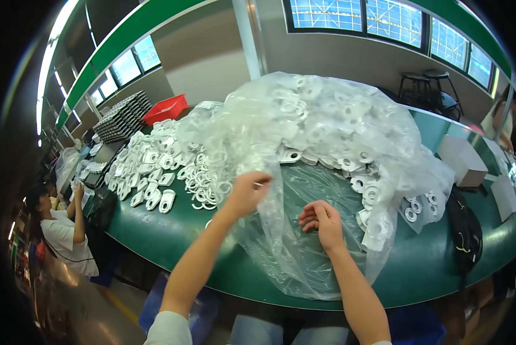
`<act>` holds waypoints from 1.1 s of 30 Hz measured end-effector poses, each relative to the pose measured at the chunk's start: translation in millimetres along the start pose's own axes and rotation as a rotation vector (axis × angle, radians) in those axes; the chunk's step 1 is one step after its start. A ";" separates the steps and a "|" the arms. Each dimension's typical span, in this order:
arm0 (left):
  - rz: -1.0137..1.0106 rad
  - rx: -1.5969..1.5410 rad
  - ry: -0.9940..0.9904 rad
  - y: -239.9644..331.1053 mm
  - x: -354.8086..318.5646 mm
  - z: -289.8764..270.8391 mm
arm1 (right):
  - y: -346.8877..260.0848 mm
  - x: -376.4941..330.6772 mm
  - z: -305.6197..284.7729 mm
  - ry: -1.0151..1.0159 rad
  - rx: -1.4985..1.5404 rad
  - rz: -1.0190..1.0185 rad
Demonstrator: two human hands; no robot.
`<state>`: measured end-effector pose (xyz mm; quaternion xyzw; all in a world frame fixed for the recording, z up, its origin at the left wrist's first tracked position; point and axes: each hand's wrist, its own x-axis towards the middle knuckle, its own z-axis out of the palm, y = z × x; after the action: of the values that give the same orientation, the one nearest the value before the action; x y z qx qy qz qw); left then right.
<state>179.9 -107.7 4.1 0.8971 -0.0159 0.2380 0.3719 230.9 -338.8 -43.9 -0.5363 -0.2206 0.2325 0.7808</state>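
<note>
A large clear plastic bag (327,132) full of white plastic parts lay across the green counter (172,230). The left hand (247,192) was at the bag's near left edge, its fingers pinched on the film. The right hand (322,221) rested on the flattened near part of the bag, fingers curled narrow, holding nothing that showed. Left of the bag, loose white parts (154,169) lay spread on the counter, with a red bin (165,108) and stacked grey trays (123,117) beyond them.

One head-worn fisheye view looks down, close, onto the green table (172,230) (edges bending).
</note>
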 end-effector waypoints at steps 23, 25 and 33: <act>0.267 0.205 0.119 154.8 7.7 91.3 | 86.3 37.5 0.0 -0.059 0.647 -0.137; 0.367 0.043 -0.072 181.0 20.3 132.8 | 39.5 24.2 -1.5 0.042 0.450 -0.101; 0.460 0.045 -0.257 178.8 66.9 283.8 | 12.9 12.7 7.6 0.047 0.120 0.019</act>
<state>320.3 -418.5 -21.7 0.9008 -0.2613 0.2009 0.2828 234.9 -321.6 -52.4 -0.4962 -0.1826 0.2400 0.8142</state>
